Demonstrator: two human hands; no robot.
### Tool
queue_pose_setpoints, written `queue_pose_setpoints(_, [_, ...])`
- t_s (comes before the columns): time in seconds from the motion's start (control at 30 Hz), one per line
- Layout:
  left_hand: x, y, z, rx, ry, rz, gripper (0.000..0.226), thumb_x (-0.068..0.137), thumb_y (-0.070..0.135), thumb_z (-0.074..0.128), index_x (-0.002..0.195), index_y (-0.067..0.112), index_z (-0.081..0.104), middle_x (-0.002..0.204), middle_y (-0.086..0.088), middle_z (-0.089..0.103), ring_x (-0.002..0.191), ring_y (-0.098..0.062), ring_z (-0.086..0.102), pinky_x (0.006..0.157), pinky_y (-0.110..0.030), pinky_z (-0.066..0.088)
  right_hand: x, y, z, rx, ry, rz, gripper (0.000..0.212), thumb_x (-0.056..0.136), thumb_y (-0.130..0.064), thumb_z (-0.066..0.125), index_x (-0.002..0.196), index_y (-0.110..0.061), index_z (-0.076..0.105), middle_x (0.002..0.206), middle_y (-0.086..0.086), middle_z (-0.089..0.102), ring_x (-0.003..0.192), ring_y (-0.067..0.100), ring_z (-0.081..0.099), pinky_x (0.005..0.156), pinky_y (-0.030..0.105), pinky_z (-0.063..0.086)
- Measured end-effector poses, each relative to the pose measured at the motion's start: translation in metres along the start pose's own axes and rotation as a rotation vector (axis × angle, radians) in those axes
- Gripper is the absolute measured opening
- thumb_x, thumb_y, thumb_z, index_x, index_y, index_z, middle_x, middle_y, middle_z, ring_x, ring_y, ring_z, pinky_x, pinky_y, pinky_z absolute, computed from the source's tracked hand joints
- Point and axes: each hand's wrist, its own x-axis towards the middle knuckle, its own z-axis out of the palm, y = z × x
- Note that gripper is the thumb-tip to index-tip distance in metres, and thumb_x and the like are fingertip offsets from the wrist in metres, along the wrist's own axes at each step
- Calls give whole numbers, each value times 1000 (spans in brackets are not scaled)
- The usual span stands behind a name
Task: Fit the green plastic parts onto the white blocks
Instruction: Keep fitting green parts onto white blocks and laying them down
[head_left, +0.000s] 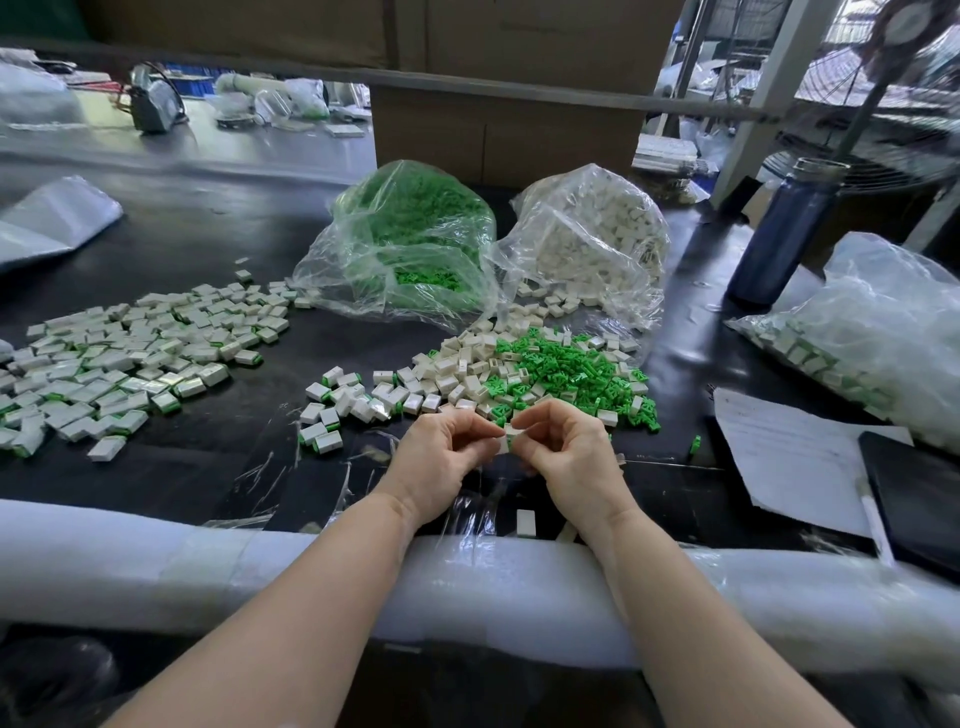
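Observation:
My left hand (441, 452) and my right hand (566, 449) meet just above the black table, near its front edge. Between their fingertips they pinch one small white block (506, 436) with a bit of green showing at its edge. Behind the hands lies a loose heap of white blocks (452, 371) mixed with loose green parts (566, 371). Further back stand an open clear bag of green parts (415, 234) and a clear bag of white blocks (597, 234). Several blocks with green fitted on them (124, 364) are spread over the left of the table.
A dark blue bottle (784, 234) stands at the right, with another filled plastic bag (883, 332) beside it. Paper sheets (789, 457), a pen and a dark tablet (919, 499) lie at the near right. White foam padding (467, 587) covers the table's front edge. One white block (525, 522) lies by my right wrist.

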Motion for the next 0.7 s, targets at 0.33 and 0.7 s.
queue_pose_setpoints(0.33, [-2,2,0,74,-50,5,18,83,2,65,78,18,68,72,8,63,66,3,56,70,-5,44,-1,-1,-2,5,-49,33,24,77,9,66,73,-13,60,69,5,61,60,9,55,58,18,48])
queue_pose_setpoints(0.7, [-2,-1,3,141,-26,18,13,79,11,72,88,18,69,83,-2,71,81,-18,66,82,-25,52,3,2,-2,69,-12,38,22,78,9,66,73,-12,61,64,3,61,48,1,53,50,15,45])
